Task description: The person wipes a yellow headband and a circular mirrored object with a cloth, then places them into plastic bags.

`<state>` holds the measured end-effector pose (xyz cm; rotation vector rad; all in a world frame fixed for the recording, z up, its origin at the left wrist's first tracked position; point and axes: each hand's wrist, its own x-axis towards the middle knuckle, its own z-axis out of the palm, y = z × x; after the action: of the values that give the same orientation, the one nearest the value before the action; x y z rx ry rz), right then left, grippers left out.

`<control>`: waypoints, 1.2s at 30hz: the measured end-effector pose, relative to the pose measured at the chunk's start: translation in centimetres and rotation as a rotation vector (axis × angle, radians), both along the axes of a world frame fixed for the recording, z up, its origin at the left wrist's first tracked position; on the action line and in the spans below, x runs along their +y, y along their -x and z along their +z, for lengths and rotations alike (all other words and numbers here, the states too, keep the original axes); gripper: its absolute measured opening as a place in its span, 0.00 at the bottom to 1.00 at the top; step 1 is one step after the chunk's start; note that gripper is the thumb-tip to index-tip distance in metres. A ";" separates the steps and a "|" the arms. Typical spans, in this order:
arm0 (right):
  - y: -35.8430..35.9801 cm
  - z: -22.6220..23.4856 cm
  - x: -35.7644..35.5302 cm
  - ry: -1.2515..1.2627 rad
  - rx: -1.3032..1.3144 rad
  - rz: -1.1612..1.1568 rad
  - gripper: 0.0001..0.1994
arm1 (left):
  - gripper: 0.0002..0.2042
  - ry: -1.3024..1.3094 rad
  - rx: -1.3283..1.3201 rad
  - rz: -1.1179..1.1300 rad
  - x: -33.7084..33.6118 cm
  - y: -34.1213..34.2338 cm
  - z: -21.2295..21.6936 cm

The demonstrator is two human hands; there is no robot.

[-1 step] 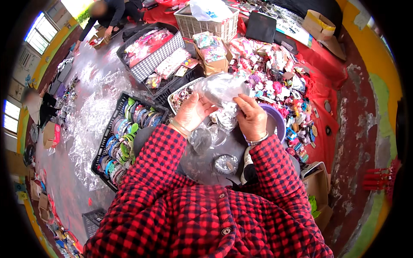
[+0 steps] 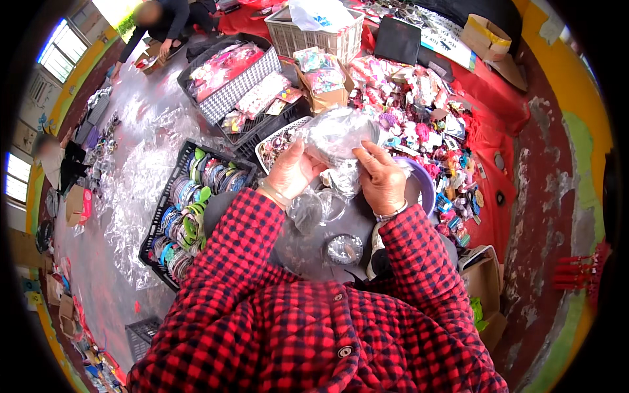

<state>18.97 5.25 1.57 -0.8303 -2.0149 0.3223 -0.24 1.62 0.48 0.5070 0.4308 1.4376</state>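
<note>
In front of me I hold a clear plastic bag (image 2: 337,131) that looks round and full; its contents are hard to make out. My left hand (image 2: 293,171) is closed on its near left edge, thumb up, some fingers hidden underneath. My right hand (image 2: 382,181) pinches the near right edge between thumb and fingers. Under the bag, more clear wrapped bundles (image 2: 306,213) lie on the grey floor. Closer to me sits a round plastic-wrapped coil (image 2: 344,249).
A black crate (image 2: 152,243) of coloured, ring-shaped bands stands left. A purple basin (image 2: 427,190) sits right, beside a heap of hair accessories (image 2: 422,134) on red cloth. Ahead are a cardboard box (image 2: 327,99) and a beige crate (image 2: 314,42). Another person (image 2: 171,23) works far left.
My right hand has shifted slightly left along the bag's edge. The bag has tilted a little, and its rounded outline shows more plainly. My left hand stays nearly in place.
</note>
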 end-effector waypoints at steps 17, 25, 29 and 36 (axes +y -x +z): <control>-0.8 -1.9 1.8 1.304 0.949 0.403 0.14 | 0.21 -0.081 0.095 0.054 -0.4 0.5 0.9; -1.1 -2.1 2.0 1.176 0.855 0.460 0.10 | 0.19 -0.069 0.245 0.101 0.4 3.0 1.1; -1.1 -2.6 2.0 1.137 0.735 0.486 0.11 | 0.13 -0.037 0.502 0.159 0.6 3.6 0.2; -1.8 -2.5 2.2 1.183 0.642 0.513 0.12 | 0.09 0.017 0.668 0.238 0.5 4.4 -1.0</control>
<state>20.80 7.43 -0.88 -0.6882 -1.2554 1.9137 -4.61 2.10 -0.50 0.9501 1.0614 1.4645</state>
